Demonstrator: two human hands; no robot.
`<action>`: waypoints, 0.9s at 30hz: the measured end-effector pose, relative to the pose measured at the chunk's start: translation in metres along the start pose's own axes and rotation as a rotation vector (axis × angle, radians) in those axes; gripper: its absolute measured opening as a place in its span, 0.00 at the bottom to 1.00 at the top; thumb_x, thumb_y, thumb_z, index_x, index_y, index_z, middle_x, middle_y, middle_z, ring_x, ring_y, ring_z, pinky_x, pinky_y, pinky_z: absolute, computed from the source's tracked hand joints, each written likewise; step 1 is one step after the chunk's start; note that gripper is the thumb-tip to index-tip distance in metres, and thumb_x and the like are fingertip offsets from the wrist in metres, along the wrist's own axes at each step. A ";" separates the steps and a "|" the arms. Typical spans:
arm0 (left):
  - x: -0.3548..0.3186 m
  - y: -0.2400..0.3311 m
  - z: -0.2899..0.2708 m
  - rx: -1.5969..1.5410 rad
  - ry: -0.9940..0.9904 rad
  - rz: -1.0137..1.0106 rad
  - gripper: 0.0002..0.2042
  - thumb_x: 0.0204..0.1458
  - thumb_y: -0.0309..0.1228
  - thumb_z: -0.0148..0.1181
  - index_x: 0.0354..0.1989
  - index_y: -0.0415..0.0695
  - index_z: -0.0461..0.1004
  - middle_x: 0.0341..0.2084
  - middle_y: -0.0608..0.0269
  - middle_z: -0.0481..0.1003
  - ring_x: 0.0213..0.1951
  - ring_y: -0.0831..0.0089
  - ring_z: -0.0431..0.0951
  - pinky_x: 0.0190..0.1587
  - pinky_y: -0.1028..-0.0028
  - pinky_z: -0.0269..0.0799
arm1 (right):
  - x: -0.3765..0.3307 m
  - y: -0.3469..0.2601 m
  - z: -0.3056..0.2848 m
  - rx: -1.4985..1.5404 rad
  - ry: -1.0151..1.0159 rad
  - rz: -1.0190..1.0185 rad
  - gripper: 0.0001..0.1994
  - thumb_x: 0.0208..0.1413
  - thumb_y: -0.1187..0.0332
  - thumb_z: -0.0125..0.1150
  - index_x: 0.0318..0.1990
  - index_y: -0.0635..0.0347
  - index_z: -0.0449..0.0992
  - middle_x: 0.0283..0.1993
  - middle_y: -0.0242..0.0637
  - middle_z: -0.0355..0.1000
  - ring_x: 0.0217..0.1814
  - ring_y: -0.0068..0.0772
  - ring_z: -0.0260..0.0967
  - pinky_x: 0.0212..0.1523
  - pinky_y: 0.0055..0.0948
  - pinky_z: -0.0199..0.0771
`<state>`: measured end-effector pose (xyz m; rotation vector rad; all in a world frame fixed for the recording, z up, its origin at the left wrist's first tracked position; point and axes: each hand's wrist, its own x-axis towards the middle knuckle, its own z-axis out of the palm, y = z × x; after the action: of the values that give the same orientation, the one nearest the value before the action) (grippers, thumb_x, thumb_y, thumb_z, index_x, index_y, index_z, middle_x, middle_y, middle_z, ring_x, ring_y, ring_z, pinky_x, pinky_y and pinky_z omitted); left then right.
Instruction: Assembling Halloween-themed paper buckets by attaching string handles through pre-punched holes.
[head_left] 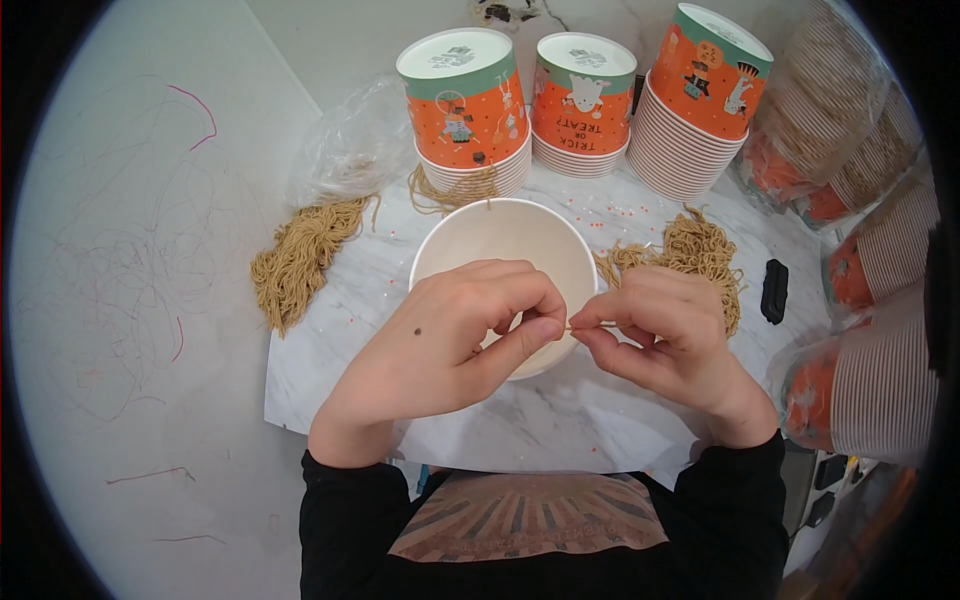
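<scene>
The left hand (450, 330) comes in from the near left, its back turned up and its wrist bent to the right; its thumb and forefinger are pinched together over the right part of the open white bucket (470, 235). Between the two hands, just past the bucket's right rim, a thin tan strand (572, 328) runs from the left fingertips to the right ones. The right hand (665, 325) reaches in from the near right, angled to the left, thumb and forefinger closed narrowly on the strand, the other fingers curled.

At the far side, three stacks of orange-and-green buckets stand upside down in a row. The left stack (465, 125) carries cartoon figures; the middle stack (585, 110) has inverted pale lettering under a white figure; the right stack (705, 75) shows more figures. Small grey print on their white bases is too fine to read.
</scene>
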<state>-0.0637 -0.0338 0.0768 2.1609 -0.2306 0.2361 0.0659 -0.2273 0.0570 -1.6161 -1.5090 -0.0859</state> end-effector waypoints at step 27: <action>-0.004 0.002 -0.008 -0.132 -0.024 -0.226 0.17 0.51 0.18 0.65 0.51 0.37 0.76 0.32 0.71 0.77 0.30 0.90 0.74 0.27 0.85 0.67 | -0.004 0.003 0.009 -0.190 0.004 -0.119 0.13 0.41 0.80 0.70 0.36 0.60 0.76 0.34 0.36 0.75 0.29 0.35 0.76 0.26 0.29 0.75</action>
<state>-0.0691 -0.0283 0.0817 2.0388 -0.0141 0.0637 0.0630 -0.2240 0.0473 -1.6710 -1.6340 -0.3067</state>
